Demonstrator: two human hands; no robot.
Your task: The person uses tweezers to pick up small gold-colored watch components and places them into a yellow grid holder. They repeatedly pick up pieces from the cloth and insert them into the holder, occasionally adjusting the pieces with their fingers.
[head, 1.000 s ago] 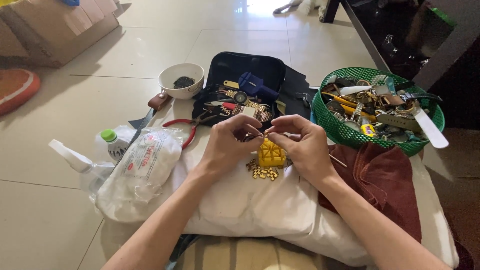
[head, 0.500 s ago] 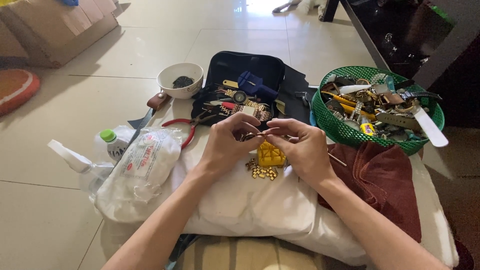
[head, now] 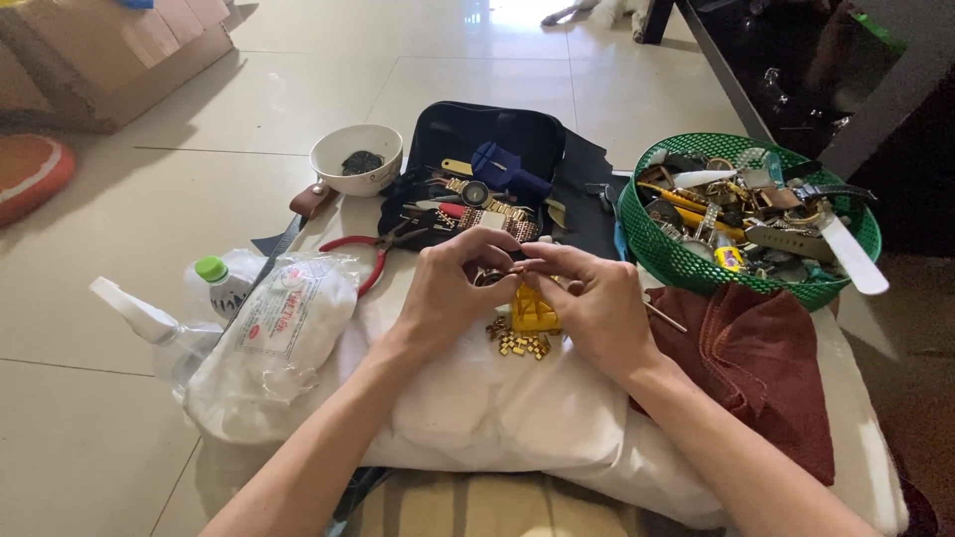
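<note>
Scanning from the left, I see a spray bottle (head: pixel 134 310) and a clear plastic bag (head: pixel 274 343) at the left edge of the white cloth (head: pixel 477 418); red-handled pliers (head: pixel 363 261) lie just beyond. My left hand (head: pixel 453 293) has its fingers (head: pixel 487 244) pinched narrow on a small dark part, which I cannot identify. My right hand (head: pixel 597 308) meets it, fingers closed narrow on a thin pin (head: pixel 517 267). Directly beneath both sits the yellow block (head: pixel 534 310), with loose gold links (head: pixel 519 343) touching its near side. Right of the hands, a maroon towel (head: pixel 766 378) and green basket (head: pixel 746 219) crowd the cloth; open cloth remains near my forearms.
</note>
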